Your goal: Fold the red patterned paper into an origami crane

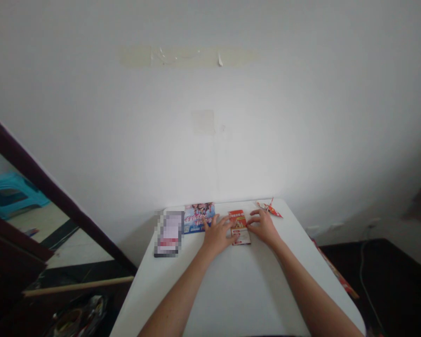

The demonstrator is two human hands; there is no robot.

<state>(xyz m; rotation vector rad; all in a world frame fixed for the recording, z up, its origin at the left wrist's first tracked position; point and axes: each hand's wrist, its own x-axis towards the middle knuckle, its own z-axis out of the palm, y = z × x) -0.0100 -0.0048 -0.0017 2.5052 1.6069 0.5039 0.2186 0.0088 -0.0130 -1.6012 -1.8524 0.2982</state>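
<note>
White tabletop (231,290) sits by a pale wall (284,117) w/ yellowish tape strip (189,56); I see a blue stool (16,194) far L, past a dark slanted frame (56,187); red-and-white leaflet (241,222) lies near the wall btwn both hands; L hand (215,237) is spread, fingertips on leaflet's L side & blue flyer (196,225); R hand (264,228) has bent fingers at leaflet's R edge, can't tell if pinching; blurred phone-like item (170,232) L of flyer; folded red paper (271,209) just beyond R hand.

Readable text: none | red-and-white leaflet (238,221): print too small to read | blue leaflet (195,223), left of red-and-white leaflet: stylised lettering, illegible | smartphone (170,231), farther left of red-and-white leaflet: screen pixelated
</note>
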